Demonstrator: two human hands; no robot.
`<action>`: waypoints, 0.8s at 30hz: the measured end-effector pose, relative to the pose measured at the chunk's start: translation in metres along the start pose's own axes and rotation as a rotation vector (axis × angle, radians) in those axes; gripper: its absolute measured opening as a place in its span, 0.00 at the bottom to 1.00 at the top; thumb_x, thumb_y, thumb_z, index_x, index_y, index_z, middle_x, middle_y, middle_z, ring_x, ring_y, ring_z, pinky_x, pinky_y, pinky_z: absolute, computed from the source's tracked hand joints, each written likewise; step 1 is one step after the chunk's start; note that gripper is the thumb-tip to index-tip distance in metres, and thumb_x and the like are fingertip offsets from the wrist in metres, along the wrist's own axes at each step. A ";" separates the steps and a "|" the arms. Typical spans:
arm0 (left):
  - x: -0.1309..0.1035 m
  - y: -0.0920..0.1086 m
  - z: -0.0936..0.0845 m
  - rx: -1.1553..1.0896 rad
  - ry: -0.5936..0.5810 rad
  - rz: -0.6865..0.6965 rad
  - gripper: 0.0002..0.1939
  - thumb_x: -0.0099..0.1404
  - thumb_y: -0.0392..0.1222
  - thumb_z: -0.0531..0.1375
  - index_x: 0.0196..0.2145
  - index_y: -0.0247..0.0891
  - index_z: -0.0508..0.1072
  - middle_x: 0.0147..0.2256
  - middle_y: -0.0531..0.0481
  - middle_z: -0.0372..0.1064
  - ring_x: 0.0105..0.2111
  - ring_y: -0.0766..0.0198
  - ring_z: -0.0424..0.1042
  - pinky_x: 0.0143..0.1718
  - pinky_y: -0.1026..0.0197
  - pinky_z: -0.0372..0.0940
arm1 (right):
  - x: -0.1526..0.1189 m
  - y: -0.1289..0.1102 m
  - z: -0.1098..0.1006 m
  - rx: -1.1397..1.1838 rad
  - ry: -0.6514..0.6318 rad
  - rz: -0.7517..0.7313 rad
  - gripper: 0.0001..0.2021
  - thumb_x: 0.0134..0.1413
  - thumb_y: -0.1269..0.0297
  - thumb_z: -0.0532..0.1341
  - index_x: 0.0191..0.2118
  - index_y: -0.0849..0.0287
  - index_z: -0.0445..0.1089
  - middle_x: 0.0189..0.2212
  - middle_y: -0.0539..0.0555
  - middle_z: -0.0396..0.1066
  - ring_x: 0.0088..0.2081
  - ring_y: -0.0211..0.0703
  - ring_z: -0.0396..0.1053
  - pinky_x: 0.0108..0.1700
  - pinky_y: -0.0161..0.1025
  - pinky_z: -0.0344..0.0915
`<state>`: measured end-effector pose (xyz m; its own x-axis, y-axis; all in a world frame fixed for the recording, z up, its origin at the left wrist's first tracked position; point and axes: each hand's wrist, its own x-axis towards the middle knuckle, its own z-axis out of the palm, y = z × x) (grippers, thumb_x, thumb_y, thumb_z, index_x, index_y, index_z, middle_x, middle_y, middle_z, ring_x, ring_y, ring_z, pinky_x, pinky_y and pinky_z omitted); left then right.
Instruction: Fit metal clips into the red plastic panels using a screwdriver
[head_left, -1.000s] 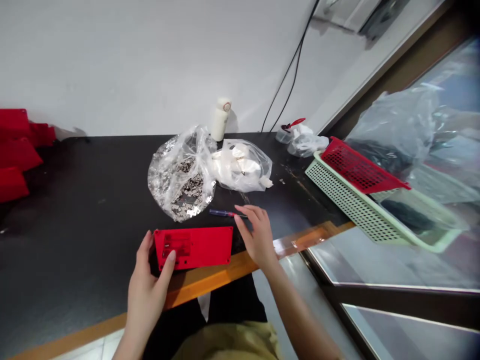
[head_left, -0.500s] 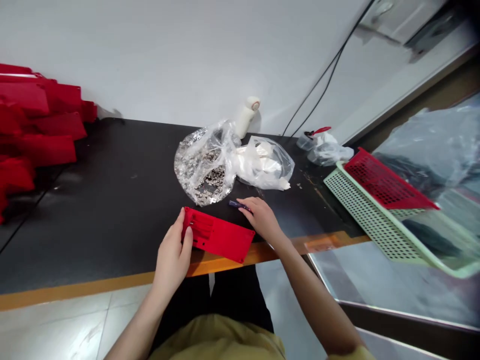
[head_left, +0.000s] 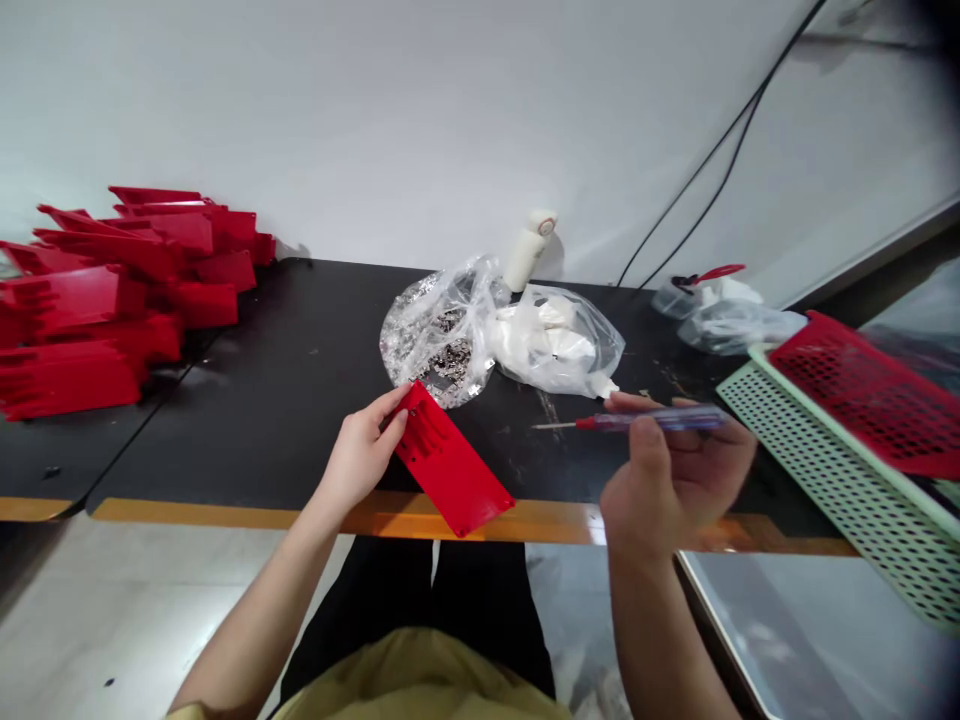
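My left hand (head_left: 364,450) pinches the upper left end of a red plastic panel (head_left: 454,468), which lies slanted over the table's front edge. Slots and small holes show in the panel near that hand. To the right, my right hand (head_left: 679,480) is raised above the table edge, its fingers closed on a screwdriver (head_left: 652,418) with a clear purple handle and a red collar. The screwdriver's metal shaft points left, apart from the panel. Just behind the panel lies a clear plastic bag (head_left: 442,335) of small metal pieces.
Red panels are piled (head_left: 142,290) at the far left. Beside the metal pieces lie a bag with white contents (head_left: 555,340) and a white bottle (head_left: 530,250). A green basket (head_left: 832,480) holding a red basket (head_left: 870,390) stands at the right, below hanging cables (head_left: 697,180).
My right hand has moved right and up from the tabletop, and the screwdriver now shows in it. The red panel has turned more steeply under my left hand. The view has shifted left.
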<state>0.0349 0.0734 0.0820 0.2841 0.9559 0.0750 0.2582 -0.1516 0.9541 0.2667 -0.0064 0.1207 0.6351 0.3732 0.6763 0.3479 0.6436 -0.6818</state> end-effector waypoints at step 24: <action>-0.018 -0.034 0.009 -0.023 0.018 -0.147 0.16 0.63 0.46 0.58 0.47 0.38 0.74 0.37 0.48 0.75 0.34 0.62 0.72 0.37 0.61 0.66 | -0.010 0.036 0.076 0.218 -0.509 0.559 0.20 0.56 0.48 0.61 0.23 0.58 0.61 0.18 0.46 0.72 0.09 0.28 0.59 0.09 0.27 0.52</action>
<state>0.0294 0.0588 0.0459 0.2278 0.9718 -0.0610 0.2748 -0.0041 0.9615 0.2206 0.0637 0.1112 0.2640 0.9065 0.3295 -0.1063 0.3669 -0.9242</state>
